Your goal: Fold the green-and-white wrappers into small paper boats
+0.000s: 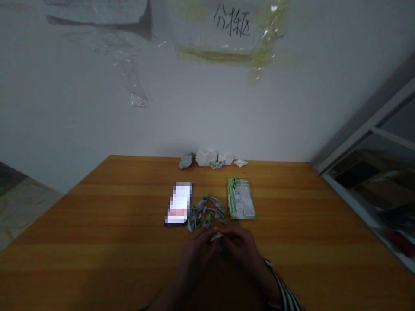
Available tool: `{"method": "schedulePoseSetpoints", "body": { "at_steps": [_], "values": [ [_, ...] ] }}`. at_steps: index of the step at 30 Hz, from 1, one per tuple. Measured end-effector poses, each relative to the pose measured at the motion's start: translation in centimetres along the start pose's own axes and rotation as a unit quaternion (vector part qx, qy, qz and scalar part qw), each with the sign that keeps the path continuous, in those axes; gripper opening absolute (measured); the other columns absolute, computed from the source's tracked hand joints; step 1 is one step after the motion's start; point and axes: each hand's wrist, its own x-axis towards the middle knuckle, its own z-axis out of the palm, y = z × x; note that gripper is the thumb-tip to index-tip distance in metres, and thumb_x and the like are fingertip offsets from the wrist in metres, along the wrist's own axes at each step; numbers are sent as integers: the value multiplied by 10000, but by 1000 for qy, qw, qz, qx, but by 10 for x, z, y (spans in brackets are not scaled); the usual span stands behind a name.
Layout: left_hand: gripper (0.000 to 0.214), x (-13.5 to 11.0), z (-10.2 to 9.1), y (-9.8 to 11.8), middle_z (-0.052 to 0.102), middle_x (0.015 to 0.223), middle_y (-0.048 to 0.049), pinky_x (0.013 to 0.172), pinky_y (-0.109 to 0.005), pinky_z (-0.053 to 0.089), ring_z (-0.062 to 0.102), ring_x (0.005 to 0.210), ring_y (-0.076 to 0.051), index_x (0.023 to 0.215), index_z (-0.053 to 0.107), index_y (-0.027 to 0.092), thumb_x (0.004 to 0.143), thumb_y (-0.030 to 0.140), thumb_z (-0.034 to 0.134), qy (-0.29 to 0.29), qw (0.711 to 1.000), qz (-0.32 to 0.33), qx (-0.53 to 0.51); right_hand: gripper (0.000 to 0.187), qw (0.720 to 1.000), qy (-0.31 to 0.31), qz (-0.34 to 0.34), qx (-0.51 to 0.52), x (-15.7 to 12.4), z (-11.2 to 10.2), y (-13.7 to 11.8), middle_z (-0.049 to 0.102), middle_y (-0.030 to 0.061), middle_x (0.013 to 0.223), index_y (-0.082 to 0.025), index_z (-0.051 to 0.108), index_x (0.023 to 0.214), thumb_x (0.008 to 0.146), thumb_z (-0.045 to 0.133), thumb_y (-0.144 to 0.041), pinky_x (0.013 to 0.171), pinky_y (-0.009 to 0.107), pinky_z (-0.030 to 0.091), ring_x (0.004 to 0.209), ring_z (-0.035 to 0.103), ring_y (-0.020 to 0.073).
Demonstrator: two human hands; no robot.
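Observation:
Near the front middle of the table, my left hand (198,247) and my right hand (241,244) meet around a small piece of folded paper (218,236). Fingertips of both hands pinch it from either side, and its lower part is dark and partly hidden. Just beyond my fingers lie several folded green-and-white paper pieces (218,215), long and narrow, in a loose cluster. To the right of them rests a stack of green printed leaflets (241,199). A phone (179,205) with a lit, blurred screen lies to the left of the cluster.
Along the wall edge of the wooden table (97,207) sit a crumpled printed paper ball (186,161), white folded paper (206,157) and a small white folded piece (240,163). A handwritten sign (231,26) is taped to the wall. Shelving (369,172) stands at the right.

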Motion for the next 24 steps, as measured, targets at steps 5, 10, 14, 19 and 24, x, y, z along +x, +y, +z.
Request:
{"method": "schedulePoseSetpoints", "body": {
  "at_steps": [5, 10, 14, 19, 24],
  "values": [
    [206, 1, -4, 13, 664, 805, -36, 636, -265, 520, 629, 692, -175, 922, 653, 192, 763, 109, 552, 43, 999, -14, -13, 100, 992, 24, -75, -104, -4, 8, -11, 697, 78, 821, -201, 704, 795, 832, 611, -201, 695, 306, 512, 780, 642, 208],
    [200, 6, -1, 15, 643, 925, -67, 727, -300, 518, 630, 837, -209, 984, 655, 179, 818, 187, 544, 74, 994, -54, -67, 138, 990, 31, -85, -105, -7, 4, -11, 692, 73, 828, -202, 659, 850, 877, 524, -196, 707, 301, 496, 787, 647, 205],
    [250, 8, 7, 9, 660, 827, -56, 706, -286, 517, 623, 783, -204, 810, 672, 176, 857, 394, 561, 53, 983, -117, -129, 151, 998, 42, 20, -32, -8, 2, -7, 700, 43, 723, -193, 637, 835, 889, 544, -299, 609, 270, 486, 652, 659, 186],
    [423, 12, 7, 3, 662, 713, -16, 600, -241, 492, 621, 670, -168, 1013, 656, 171, 769, 517, 658, 25, 934, -227, -275, 352, 953, -10, 191, 235, -2, 0, 0, 721, 14, 661, -174, 645, 844, 747, 695, -508, 534, 251, 497, 561, 666, 170],
    [389, 13, 2, 3, 574, 604, 42, 498, -189, 418, 544, 540, -109, 1087, 629, 178, 790, 425, 675, 26, 950, -200, -240, 394, 933, -47, 230, 275, 0, -1, 1, 770, 40, 778, -168, 719, 872, 627, 803, -466, 613, 301, 542, 661, 709, 207]
  ]
}}
